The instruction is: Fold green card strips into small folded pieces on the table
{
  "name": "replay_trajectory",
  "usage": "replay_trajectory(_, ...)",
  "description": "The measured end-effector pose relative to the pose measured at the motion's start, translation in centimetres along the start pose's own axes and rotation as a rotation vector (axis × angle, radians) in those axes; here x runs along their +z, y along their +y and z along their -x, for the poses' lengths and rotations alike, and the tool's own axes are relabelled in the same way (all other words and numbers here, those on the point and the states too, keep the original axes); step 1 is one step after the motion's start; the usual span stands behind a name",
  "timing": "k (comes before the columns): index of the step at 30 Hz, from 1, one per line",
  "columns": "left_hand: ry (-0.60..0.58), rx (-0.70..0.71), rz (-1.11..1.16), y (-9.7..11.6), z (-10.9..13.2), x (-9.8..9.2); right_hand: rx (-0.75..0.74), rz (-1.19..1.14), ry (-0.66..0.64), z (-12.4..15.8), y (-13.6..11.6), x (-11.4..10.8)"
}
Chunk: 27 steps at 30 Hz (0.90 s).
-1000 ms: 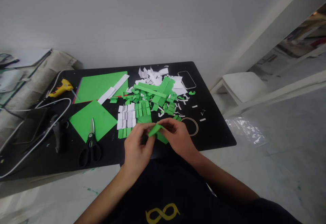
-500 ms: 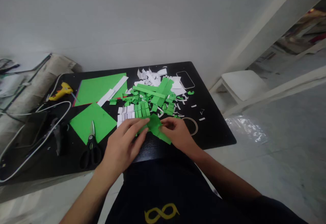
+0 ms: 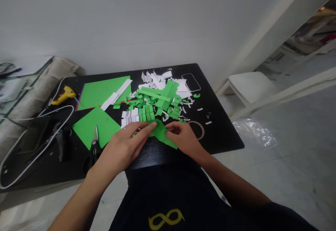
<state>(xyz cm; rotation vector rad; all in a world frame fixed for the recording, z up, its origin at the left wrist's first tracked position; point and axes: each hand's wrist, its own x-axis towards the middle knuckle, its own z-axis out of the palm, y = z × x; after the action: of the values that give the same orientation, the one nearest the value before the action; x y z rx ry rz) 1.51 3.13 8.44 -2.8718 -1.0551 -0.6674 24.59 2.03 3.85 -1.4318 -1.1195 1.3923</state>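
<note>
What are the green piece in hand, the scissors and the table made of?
Green piece: probably paper, matte, thin and creased. Scissors: likely steel blades, judging by their grey sheen; black handles, perhaps plastic. Table: dark, streaked top, possibly wood or laminate.

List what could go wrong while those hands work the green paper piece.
The left forearm partly covers the scissors near the table's front edge; pulling back might knock them off. The loose paper scraps lie just beyond the left hand and right hand, so a sweep could scatter them.
</note>
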Motion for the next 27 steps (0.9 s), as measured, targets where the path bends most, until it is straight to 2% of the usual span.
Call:
replay_trajectory(5,-0.021,0.048,0.054,-0.4,-0.2,-0.4,0.008,0.003,0.006,0.0,-0.1,-0.1)
replay_trajectory(12,-0.066,-0.022,0.296,-0.4,-0.5,-0.8,0.001,0.004,-0.032,0.2,0.0,-0.3)
replay_trajectory(22,-0.133,-0.052,0.313,-0.6,-0.9,-0.7,-0.021,0.041,-0.042,0.0,0.5,-0.3)
replay_trajectory(27,-0.263,-0.077,0.317,-0.1,-1.0,-1.5,-0.007,0.000,-0.043,0.0,0.7,-0.1)
